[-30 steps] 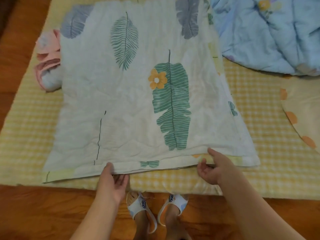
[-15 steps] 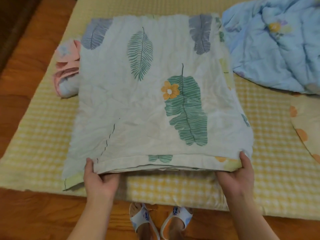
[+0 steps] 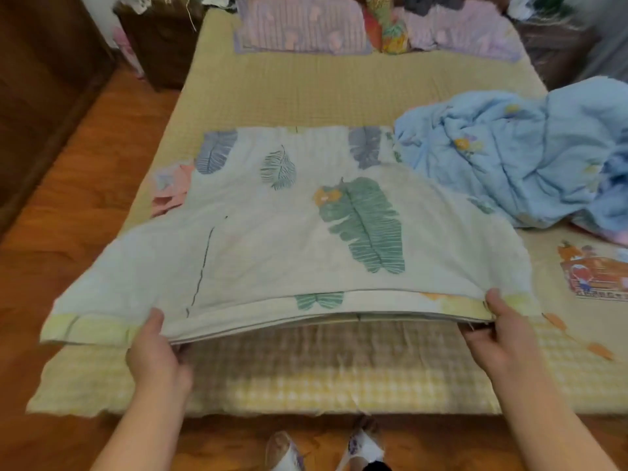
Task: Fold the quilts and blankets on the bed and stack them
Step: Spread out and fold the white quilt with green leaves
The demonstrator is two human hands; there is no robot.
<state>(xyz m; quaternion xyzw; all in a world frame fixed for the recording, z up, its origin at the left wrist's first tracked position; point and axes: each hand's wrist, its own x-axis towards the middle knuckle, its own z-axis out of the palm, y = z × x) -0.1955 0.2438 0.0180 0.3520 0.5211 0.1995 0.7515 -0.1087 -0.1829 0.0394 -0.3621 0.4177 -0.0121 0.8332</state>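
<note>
Head view: leaf-print quilt (image 3: 272, 239), folded in several layers, lies on the bed (image 3: 306, 93). Its near edge is lifted clear. Left hand (image 3: 154, 351) and right hand (image 3: 492, 331) each pinch that edge, thumbs on top. Looks soft, floppy and light, sagging between the grips; best held at the stacked corners. Crumpled blue quilt (image 3: 509, 164) just beside. No legible writing.

So the folded quilt (image 3: 272, 253) sits across the near half of the bed (image 3: 306, 93), its near edge raised off the mattress. A crumpled quilt (image 3: 509, 164) is heaped to its right, touching its far corner. Another folded blanket (image 3: 170, 195) pokes out at its left. Pillows (image 3: 302, 28) line the far end.
</note>
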